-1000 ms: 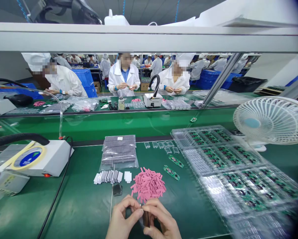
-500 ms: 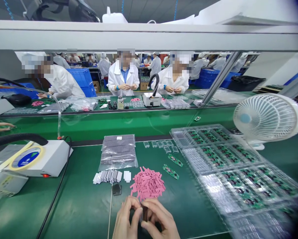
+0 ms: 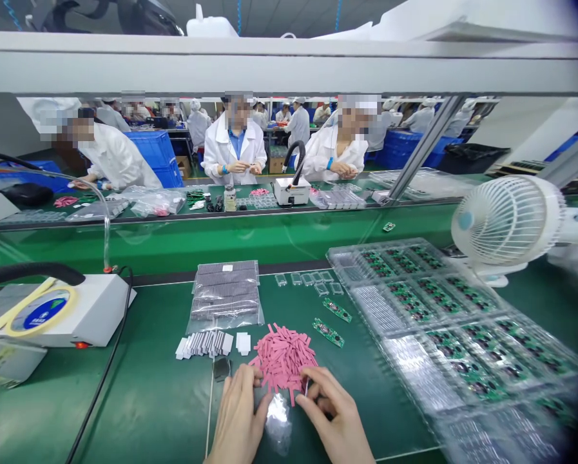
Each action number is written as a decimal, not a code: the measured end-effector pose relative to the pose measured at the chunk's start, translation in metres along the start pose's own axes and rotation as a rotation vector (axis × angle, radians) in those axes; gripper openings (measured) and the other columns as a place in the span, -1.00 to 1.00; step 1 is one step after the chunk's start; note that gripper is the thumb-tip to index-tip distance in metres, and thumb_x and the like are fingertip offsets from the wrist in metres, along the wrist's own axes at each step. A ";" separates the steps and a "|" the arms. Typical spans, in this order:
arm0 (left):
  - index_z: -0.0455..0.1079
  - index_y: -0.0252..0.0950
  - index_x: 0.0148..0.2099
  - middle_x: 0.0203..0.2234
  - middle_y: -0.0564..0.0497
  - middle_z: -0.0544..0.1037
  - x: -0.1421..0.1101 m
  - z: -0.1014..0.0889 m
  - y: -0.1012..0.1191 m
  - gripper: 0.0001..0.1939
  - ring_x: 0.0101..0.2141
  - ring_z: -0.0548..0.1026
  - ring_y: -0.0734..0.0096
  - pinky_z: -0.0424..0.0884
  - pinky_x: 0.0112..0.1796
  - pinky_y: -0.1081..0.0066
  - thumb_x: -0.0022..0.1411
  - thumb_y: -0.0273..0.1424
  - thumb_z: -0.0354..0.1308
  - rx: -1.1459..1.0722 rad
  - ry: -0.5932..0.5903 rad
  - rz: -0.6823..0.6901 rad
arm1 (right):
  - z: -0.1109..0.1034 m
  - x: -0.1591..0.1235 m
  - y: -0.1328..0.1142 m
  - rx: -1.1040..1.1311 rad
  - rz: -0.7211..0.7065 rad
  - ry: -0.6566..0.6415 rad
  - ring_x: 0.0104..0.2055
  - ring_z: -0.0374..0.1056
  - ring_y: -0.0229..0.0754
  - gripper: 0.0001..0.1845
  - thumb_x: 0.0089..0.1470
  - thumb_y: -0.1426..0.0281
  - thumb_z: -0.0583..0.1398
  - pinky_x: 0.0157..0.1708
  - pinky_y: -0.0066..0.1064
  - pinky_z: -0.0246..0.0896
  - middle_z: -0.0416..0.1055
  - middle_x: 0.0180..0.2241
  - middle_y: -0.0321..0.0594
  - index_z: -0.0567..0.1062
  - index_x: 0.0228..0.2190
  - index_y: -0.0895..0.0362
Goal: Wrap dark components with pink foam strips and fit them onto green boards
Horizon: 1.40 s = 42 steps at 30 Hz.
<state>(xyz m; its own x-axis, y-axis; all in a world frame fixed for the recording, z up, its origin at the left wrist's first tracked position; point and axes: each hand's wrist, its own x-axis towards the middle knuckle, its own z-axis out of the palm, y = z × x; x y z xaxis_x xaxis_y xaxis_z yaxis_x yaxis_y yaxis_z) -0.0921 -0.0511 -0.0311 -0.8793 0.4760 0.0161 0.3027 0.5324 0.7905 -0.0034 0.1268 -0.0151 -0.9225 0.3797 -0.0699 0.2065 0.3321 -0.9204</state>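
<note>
A loose pile of pink strips (image 3: 283,361) lies on the green bench mat (image 3: 148,386), with my left hand (image 3: 238,415) and my right hand (image 3: 334,412) at its lower edge. My right fingers pinch a small silvery piece (image 3: 307,386) beside the pile. My left hand holds nothing I can see. A crumpled clear plastic piece (image 3: 278,422) lies between my hands. Close to my left hand sits a dark square piece (image 3: 221,368). Above it is a row of white strips (image 3: 202,345).
A bag of grey strips (image 3: 225,290) and clear small covers (image 3: 303,279) lie ahead. Two green circuit boards (image 3: 328,332) sit right of the pile, by a clear tray of boards (image 3: 443,322). A white fan (image 3: 504,222) stands right; a white benchtop machine (image 3: 61,316) stands left. Co-workers sit opposite.
My hands have moved apart, and the dark block held between them no longer shows. A clear plastic piece now shows between them. The whole view has shifted slightly.
</note>
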 end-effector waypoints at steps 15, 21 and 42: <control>0.43 -0.39 -0.11 -0.09 -0.18 0.48 0.210 -0.023 0.051 -0.65 -0.04 0.39 0.21 0.31 0.02 0.16 0.22 -0.73 -0.12 0.247 -0.352 0.552 | 0.008 0.008 0.018 0.005 -0.164 0.066 -0.44 0.31 -0.45 -0.66 0.17 0.28 0.19 -0.50 -0.72 0.24 0.37 -0.24 -0.07 0.49 -0.10 0.26; 0.45 -0.38 -0.15 -0.16 -0.09 0.52 0.252 0.001 0.033 -0.86 -0.04 0.42 0.28 0.32 0.05 0.13 0.27 -0.55 0.08 0.134 -0.441 0.587 | 0.008 0.009 0.024 0.000 -0.204 0.046 -0.44 0.32 -0.44 -0.67 0.17 0.31 0.19 -0.52 -0.72 0.22 0.37 -0.23 -0.06 0.48 -0.10 0.25; 0.44 -0.27 0.08 -0.19 -0.12 0.55 0.029 -0.040 0.027 -0.51 -0.26 0.56 0.39 0.50 -0.12 0.32 0.09 -0.33 0.37 -1.490 -0.275 -0.589 | 0.016 0.029 -0.037 0.175 -0.230 -0.066 -0.37 0.29 -0.44 -0.69 0.11 0.27 0.25 -0.38 -0.65 0.25 0.28 -0.17 -0.14 0.51 -0.11 0.11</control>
<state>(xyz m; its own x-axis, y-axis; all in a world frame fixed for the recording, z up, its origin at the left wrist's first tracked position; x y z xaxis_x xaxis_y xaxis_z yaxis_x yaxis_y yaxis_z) -0.1245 -0.0508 0.0152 -0.6002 0.6535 -0.4612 -0.7821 -0.3584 0.5099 -0.0429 0.1115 0.0109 -0.9589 0.2530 0.1287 -0.0645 0.2473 -0.9668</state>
